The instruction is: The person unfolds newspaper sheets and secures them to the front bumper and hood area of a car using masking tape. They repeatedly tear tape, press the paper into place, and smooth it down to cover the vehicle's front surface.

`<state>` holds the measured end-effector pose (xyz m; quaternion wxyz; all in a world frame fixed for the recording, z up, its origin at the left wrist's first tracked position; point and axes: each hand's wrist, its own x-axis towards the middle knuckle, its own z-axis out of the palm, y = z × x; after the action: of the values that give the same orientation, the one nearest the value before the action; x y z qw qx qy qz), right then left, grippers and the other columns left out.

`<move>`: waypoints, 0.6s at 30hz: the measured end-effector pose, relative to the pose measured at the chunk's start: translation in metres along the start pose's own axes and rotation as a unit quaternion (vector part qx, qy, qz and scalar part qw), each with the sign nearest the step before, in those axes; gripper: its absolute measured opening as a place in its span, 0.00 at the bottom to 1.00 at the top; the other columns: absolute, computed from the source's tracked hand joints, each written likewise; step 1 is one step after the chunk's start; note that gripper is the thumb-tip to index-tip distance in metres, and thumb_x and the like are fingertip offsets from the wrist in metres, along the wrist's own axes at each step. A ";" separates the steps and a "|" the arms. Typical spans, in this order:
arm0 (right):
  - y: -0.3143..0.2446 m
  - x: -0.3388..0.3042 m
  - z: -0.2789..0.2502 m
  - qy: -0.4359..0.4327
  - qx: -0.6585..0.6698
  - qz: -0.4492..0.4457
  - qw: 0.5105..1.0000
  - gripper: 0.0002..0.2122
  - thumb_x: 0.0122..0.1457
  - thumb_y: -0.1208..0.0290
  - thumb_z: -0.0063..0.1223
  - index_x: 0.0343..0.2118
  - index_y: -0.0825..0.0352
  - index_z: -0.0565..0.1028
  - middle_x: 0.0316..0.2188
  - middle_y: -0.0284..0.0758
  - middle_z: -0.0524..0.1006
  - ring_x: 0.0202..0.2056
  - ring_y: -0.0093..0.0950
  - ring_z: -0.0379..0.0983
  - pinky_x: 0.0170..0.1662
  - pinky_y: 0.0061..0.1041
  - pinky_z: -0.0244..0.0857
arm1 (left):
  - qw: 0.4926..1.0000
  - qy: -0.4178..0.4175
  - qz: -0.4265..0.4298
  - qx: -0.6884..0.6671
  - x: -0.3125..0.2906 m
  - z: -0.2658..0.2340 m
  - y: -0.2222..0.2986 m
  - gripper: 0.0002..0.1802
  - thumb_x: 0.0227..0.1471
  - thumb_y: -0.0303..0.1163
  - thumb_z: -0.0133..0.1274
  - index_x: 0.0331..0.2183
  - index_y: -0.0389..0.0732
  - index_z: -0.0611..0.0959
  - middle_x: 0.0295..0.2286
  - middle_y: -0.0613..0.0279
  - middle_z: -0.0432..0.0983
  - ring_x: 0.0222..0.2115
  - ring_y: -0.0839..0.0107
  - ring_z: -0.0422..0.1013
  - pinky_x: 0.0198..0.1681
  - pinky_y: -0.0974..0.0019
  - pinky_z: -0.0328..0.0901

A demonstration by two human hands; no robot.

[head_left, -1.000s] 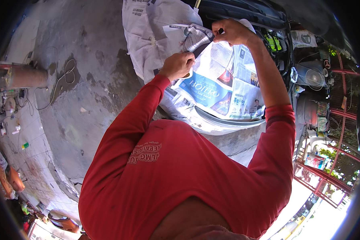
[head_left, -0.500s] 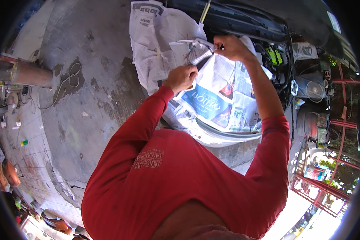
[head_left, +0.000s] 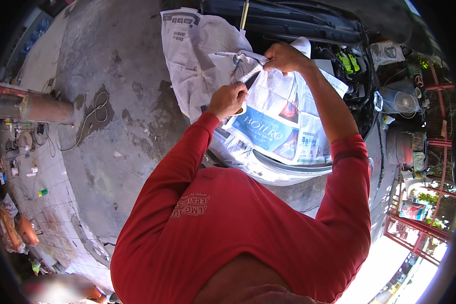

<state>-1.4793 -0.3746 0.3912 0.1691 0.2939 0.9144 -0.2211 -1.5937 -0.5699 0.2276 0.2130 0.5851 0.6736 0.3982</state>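
Beyond blue advertisement panel (head_left: 266, 133): left hand (head_left: 229, 100) curled closed, right hand (head_left: 287, 58) pinching; both grip folded newspaper edge (head_left: 252, 71). Uneven pull could tear paper.

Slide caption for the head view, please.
Left hand and right hand pinch newspaper draped over part of an open engine bay.

place: car repair workshop | newspaper (head_left: 271, 129) is covering a car (head_left: 309, 24), engine bay (head_left: 335, 54) lying open | stained concrete floor (head_left: 129, 175) is stretching leftward | tire-like round thing (head_left: 399, 147) is sitting near red metal framing (head_left: 439, 143)
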 end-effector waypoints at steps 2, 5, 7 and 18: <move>-0.001 0.001 0.000 0.001 -0.001 -0.018 1.000 0.11 0.55 0.67 0.66 0.35 0.72 0.85 0.26 0.40 0.84 0.17 0.29 0.78 0.27 0.29 0.72 | 1.000 0.005 0.013 -0.004 0.000 0.000 0.000 0.11 0.58 0.39 0.56 0.34 0.40 0.82 0.30 0.50 0.82 0.33 0.47 0.79 0.37 0.49 0.70; -0.001 0.002 -0.005 -0.022 -0.002 -0.001 1.000 0.13 0.56 0.64 0.64 0.37 0.71 0.85 0.28 0.42 0.84 0.20 0.31 0.82 0.34 0.32 0.72 | 1.000 -0.001 0.011 -0.005 0.000 -0.001 -0.002 0.11 0.58 0.38 0.56 0.34 0.40 0.82 0.30 0.50 0.82 0.33 0.48 0.79 0.37 0.50 0.70; -0.001 0.002 -0.008 -0.034 0.025 0.013 0.999 0.14 0.57 0.63 0.63 0.38 0.71 0.85 0.29 0.42 0.84 0.20 0.32 0.82 0.35 0.32 0.72 | 1.000 -0.017 0.012 -0.010 0.001 -0.002 -0.006 0.11 0.58 0.38 0.56 0.34 0.40 0.82 0.30 0.51 0.82 0.33 0.48 0.79 0.37 0.50 0.70; -0.024 -0.002 -0.014 0.065 0.120 0.128 0.982 0.29 0.53 0.67 0.67 0.60 0.62 0.75 0.47 0.39 0.84 0.20 0.26 0.80 0.25 0.26 0.74 | 0.933 -0.285 0.034 -0.219 0.014 -0.063 -0.037 0.32 0.61 0.39 0.60 0.62 0.39 0.70 0.17 0.63 0.70 0.17 0.73 0.66 0.25 0.66 0.64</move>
<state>-1.4946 -0.3863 0.4114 0.0995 0.4402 0.8451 -0.2867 -1.6671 -0.5747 0.2380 0.5051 0.6351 0.4605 0.3598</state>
